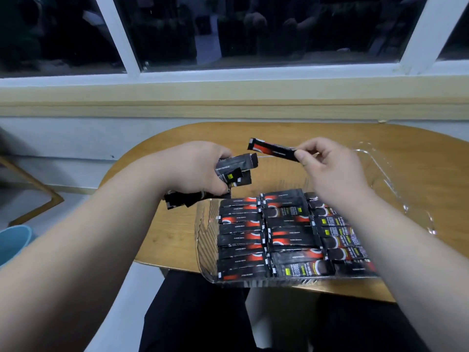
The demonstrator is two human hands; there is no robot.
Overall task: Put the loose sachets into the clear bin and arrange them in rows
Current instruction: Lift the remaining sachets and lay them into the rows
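Observation:
A clear bin (203, 240) stands on the wooden table, its near half filled with black and red sachets (269, 237) lying in three rows. Above the bin's left rim, my left hand (193, 171) grips a bunch of several black sachets (236, 171) that stick out on both sides of my fist. My right hand (327, 168) hovers over the bin's empty far half and pinches one single sachet (272, 149) by its right end, holding it level in the air.
The oval wooden table (418, 158) stands against a wall under a window sill (228, 97). A blue bucket (14, 242) sits on the floor at the left. My dark-trousered legs (198, 313) are under the table's near edge.

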